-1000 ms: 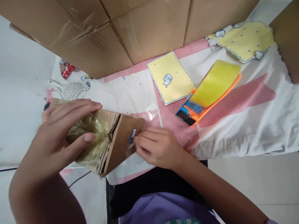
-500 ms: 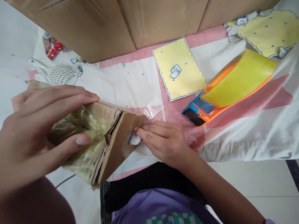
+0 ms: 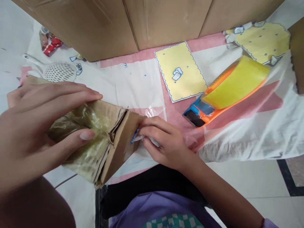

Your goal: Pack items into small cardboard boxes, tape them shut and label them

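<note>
A small cardboard box, covered on its top with crumpled yellowish clear tape, is tilted in front of me. My left hand grips it from the left, with the fingers along its far edge and the thumb over the taped top. On the box's right side is a small white paper cutout or sticker with a blue edge. The bent fingers of my right hand pinch and press this piece against the cardboard, partly hiding it.
A tape dispenser with yellow tape lies at the right. Beyond the hands is a yellow card with a blue border. Large cardboard boxes line the back. A white slotted spoon and a red wrapper lie at the left.
My right fingers have shifted up and over the small blue-edged piece, covering more of it. My left hand keeps its hold on the box. The view has shifted slightly.
</note>
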The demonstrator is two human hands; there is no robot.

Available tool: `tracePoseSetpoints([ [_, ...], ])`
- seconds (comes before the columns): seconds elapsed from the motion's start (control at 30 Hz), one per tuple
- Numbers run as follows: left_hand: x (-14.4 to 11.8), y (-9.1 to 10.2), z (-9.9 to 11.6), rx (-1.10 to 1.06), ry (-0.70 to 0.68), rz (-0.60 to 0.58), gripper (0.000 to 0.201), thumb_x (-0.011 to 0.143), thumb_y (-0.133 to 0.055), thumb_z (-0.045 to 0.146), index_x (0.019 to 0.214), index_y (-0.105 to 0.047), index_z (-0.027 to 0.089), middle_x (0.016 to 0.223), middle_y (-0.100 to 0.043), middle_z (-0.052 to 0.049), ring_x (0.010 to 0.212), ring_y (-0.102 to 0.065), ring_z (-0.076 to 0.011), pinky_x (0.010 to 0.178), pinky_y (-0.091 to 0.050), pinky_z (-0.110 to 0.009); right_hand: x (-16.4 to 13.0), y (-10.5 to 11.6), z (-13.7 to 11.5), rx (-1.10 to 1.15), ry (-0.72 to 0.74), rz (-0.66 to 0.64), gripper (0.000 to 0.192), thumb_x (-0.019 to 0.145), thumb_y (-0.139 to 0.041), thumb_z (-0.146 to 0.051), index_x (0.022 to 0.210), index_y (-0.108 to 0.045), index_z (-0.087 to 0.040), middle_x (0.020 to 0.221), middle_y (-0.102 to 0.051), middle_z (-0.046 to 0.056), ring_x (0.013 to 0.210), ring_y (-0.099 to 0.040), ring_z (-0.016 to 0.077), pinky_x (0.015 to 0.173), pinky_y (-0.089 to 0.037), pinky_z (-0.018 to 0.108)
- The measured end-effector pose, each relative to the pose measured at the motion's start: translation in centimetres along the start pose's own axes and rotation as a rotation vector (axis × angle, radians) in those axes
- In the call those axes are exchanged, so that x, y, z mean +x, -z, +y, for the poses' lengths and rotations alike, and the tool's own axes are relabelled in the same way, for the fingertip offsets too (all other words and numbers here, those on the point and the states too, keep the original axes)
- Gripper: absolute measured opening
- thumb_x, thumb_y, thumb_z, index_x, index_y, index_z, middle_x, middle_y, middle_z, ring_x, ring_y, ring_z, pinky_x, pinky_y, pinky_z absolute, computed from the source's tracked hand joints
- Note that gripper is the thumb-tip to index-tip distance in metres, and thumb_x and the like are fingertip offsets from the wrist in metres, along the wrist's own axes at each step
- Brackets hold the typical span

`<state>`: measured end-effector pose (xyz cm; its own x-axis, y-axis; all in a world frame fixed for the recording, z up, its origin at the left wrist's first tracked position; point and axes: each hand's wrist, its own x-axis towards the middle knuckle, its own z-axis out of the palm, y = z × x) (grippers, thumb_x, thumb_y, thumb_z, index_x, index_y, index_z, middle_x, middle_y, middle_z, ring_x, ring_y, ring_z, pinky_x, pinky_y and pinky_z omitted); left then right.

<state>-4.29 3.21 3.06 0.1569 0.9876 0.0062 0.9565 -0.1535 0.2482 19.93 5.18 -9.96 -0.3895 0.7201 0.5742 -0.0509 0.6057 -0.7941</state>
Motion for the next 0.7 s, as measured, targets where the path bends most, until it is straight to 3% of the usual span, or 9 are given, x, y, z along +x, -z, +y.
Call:
tracePoseSetpoints([
  [0.07, 0.0, 0.0, 0.4, -0.004, 0.004, 0.01, 0.054, 0.09, -0.052, 0.059, 0.14, -0.058, 0.039, 0.141, -0.058, 0.005, 0.14, -0.05, -0.033, 0.124, -0.031, -0.053, 0.1, -0.2, -0.1, 0.031, -0.01, -0.008, 0.015, 0.093, -0.058, -0.005, 0.101, -0.063, -0.018, 0.103, -0.067, 0.01, 0.1, -0.067, 0.0169, 0.085, -0.059, 0.029],
  [0.2, 0.0, -0.2, 0.0, -0.012, 0.016, 0.013, 0.054, 0.089, -0.049, 0.066, 0.138, -0.058, 0.043, 0.143, -0.057, 0.011, 0.139, -0.051, -0.0313, 0.125, -0.03, -0.051, 0.4, -0.5, -0.3, 0.099, -0.102, -0.019, 0.012, 0.094, -0.058, -0.008, 0.095, -0.06, -0.02, 0.086, -0.063, 0.003, 0.076, -0.061, 0.0122, 0.069, -0.055, 0.024],
  [0.4, 0.0, -0.3, -0.2, 0.01, -0.012, 0.03, 0.057, 0.089, -0.05, 0.066, 0.135, -0.061, 0.035, 0.14, -0.059, 0.008, 0.136, -0.053, -0.031, 0.122, -0.033, -0.05, 0.2, -0.3, -0.6, 0.097, -0.143, -0.031, 0.018, 0.089, -0.054, -0.006, 0.094, -0.055, -0.023, 0.085, -0.061, 0.001, 0.077, -0.06, 0.0131, 0.068, -0.052, 0.026],
  [0.57, -0.1, -0.4, -0.3, -0.017, -0.011, 0.048, 0.05, 0.089, -0.048, 0.064, 0.134, -0.059, 0.047, 0.141, -0.059, 0.014, 0.136, -0.054, -0.0295, 0.123, -0.03, -0.049, -2.1, 1.7, -2.8, 0.175, -0.306, -0.013, 0.021, 0.085, -0.06, -0.005, 0.092, -0.054, -0.024, 0.084, -0.061, -0.001, 0.075, -0.06, 0.0134, 0.066, -0.051, 0.027],
  [0.7, 0.1, -0.7, -0.6, -0.021, -0.056, 0.079, 0.051, 0.091, -0.048, 0.064, 0.132, -0.063, 0.037, 0.138, -0.06, 0.008, 0.134, -0.055, -0.0304, 0.121, -0.031, -0.049, -1.4, 4.2, -4.5, 0.054, -0.511, -0.001, 0.016, 0.088, -0.065, -0.014, 0.089, -0.054, -0.025, 0.081, -0.058, -0.002, 0.067, -0.054, 0.0124, 0.057, -0.044, 0.026],
])
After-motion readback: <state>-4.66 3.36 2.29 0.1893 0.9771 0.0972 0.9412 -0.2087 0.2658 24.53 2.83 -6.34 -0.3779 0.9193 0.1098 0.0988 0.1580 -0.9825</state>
